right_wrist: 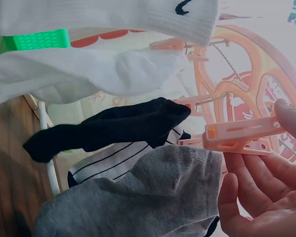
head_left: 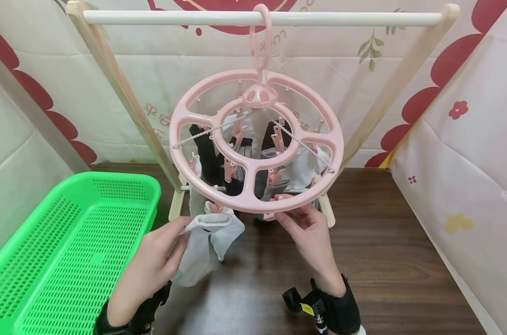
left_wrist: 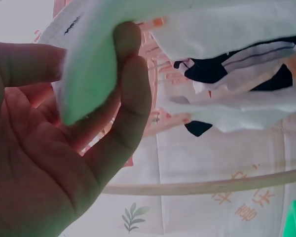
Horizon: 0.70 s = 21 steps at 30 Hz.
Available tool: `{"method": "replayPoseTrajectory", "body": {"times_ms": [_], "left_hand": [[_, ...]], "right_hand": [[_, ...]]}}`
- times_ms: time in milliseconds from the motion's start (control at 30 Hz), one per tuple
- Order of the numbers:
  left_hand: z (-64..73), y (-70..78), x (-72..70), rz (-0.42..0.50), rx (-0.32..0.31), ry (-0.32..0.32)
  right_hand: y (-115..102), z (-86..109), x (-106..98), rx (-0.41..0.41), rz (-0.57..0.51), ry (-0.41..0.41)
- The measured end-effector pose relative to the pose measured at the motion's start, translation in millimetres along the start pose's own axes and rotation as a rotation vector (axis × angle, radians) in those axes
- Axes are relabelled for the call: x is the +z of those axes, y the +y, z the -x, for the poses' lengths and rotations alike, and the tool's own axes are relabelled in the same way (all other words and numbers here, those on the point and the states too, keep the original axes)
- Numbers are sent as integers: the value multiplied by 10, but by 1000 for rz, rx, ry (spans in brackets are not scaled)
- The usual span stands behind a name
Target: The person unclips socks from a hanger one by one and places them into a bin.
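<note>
My left hand (head_left: 152, 263) pinches the cuff of a white sock (head_left: 193, 258), which dangles below the front left of a round pink drying hanger (head_left: 257, 77). In the right wrist view a white sock (right_wrist: 108, 17) with a small black mark crosses the top. My right hand (head_left: 309, 235) is at the hanger's front rim and pinches a pink clothespin (right_wrist: 241, 134) between thumb and fingers. Nothing shows in that clothespin's jaws. Several socks hang from other pegs, among them a black sock (right_wrist: 113, 126), a grey sock (right_wrist: 138, 197) and a striped sock (right_wrist: 108, 160).
The hanger hooks over a white rod (head_left: 173, 17) on a wooden stand (head_left: 123, 88). A green plastic basket (head_left: 98, 258) sits at the left on the brown wood-grain table (head_left: 387, 260). Printed cloth (head_left: 467, 153) encloses the back and sides.
</note>
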<state>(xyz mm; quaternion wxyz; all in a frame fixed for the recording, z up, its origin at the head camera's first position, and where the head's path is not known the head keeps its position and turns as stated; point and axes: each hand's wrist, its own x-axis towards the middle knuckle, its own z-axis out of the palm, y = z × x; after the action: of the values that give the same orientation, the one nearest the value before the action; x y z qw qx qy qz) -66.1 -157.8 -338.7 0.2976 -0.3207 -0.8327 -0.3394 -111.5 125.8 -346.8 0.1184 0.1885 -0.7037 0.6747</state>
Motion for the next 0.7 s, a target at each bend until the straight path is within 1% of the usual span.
{"method": "replayPoseTrajectory", "body": {"times_ms": [100,133,267,400,500,700], "left_hand": [[-7,-23,-9,-3,24,20],[-6,-29,-17,-5,22,22],[13,-55,-67,-31,2,34],[39,-71,-138,-66,-32,54],[51,-83,-191,-105,-42,85],[86,-84,-295,-144,-61,161]], "right_hand": [[-8,3,-9,-10,8,1],[-11,5,-11,-13,12,2],[-23,6,-11,-22,22,4],[-29,3,-12,-22,24,14],[-32,1,-16,-24,23,17],[-34,2,-19,-29,4,17]]}}
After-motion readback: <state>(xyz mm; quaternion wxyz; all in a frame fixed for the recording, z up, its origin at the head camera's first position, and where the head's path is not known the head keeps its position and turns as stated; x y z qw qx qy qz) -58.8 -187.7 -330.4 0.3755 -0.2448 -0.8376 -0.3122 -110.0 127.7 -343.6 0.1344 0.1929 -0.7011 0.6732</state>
